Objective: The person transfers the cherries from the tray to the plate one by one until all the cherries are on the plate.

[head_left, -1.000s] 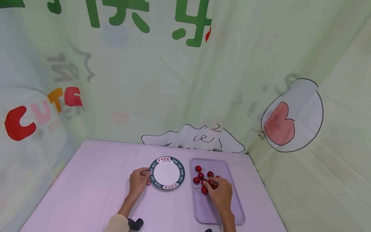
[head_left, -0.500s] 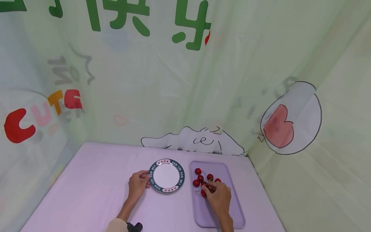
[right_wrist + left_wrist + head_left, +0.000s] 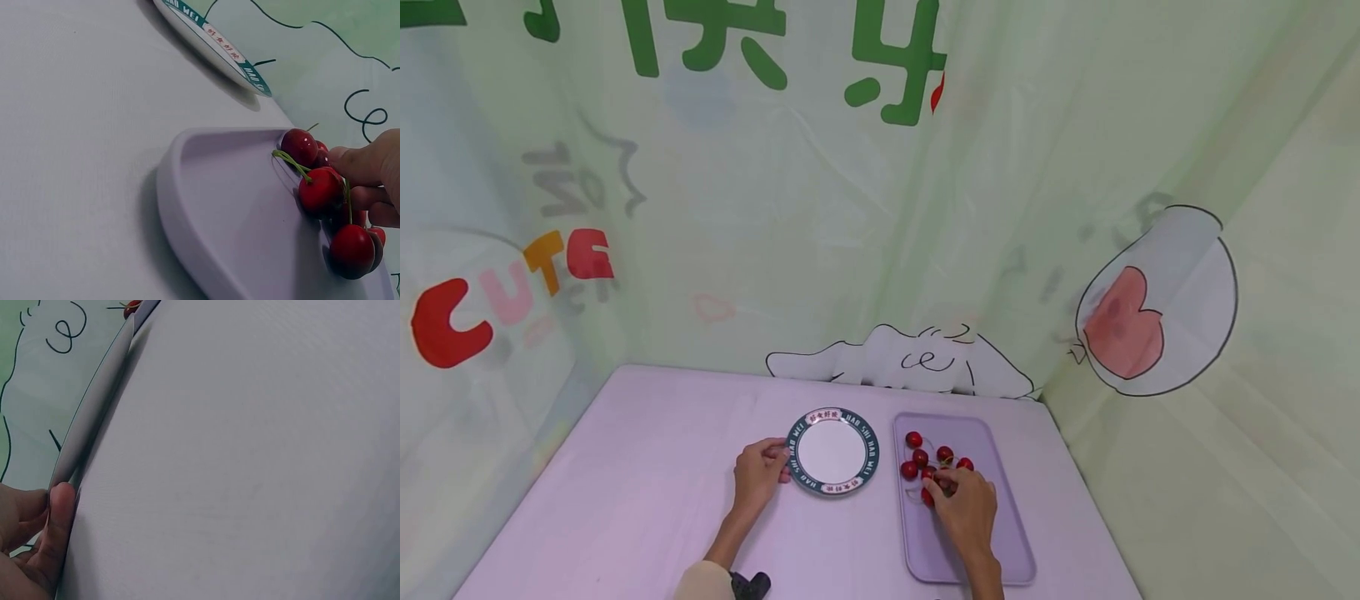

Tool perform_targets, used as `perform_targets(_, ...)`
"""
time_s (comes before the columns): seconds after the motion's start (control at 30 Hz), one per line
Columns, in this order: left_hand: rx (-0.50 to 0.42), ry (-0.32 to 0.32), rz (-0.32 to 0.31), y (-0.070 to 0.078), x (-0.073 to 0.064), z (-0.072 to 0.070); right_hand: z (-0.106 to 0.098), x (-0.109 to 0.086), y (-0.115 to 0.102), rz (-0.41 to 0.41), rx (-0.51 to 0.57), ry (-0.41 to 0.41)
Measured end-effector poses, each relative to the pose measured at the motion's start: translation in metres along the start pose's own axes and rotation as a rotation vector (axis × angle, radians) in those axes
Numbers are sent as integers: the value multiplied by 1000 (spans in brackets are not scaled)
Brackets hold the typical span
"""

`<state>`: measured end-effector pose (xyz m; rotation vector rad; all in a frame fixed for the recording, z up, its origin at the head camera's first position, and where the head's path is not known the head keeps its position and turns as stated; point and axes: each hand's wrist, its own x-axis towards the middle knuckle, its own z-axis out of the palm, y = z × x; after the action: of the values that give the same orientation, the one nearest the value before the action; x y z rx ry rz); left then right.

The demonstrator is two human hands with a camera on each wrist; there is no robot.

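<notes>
In the head view, a round white plate with a dark green lettered rim lies on the table. My left hand pinches its left rim, thumb on one side and fingers on the other, as the left wrist view also shows. To the right, several red cherries with stems lie in a lilac tray. My right hand reaches in over them, its curled fingers and thumb pinching at a cherry in the cluster. Neighbouring cherries and the fingers partly hide that cherry.
Both plate and tray rest on a pale pink-lilac table. The tray has a raised lip. A printed curtain hangs behind the table and along its sides. Below the left sleeve shows a small black object.
My right hand has drawn slightly toward me within the cluster, uncovering a cherry at its right side. My left hand stays on the plate's rim.
</notes>
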<state>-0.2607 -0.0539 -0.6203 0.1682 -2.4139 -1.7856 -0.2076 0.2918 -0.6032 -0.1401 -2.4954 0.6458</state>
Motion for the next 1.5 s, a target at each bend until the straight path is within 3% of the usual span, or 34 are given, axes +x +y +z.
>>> perform_targets(0.3,1,5,-13,-2,2,3,0,0,-2,-3,-1,15)
perform_targets(0.6,-4,-1,-17,-4,1,2,-13,-1,-9,33,-38,-34)
perform_targets(1.0,7,-9,0,-9,6,3,-13,6,5,36,-46,67)
perform_targets(1.23,7,-4,-13,-7,4,4,-29,5,-7,71,-24,142)
perform_targets(1.5,6,-2,-4,-5,3,3,-43,5,-18,155,46,141)
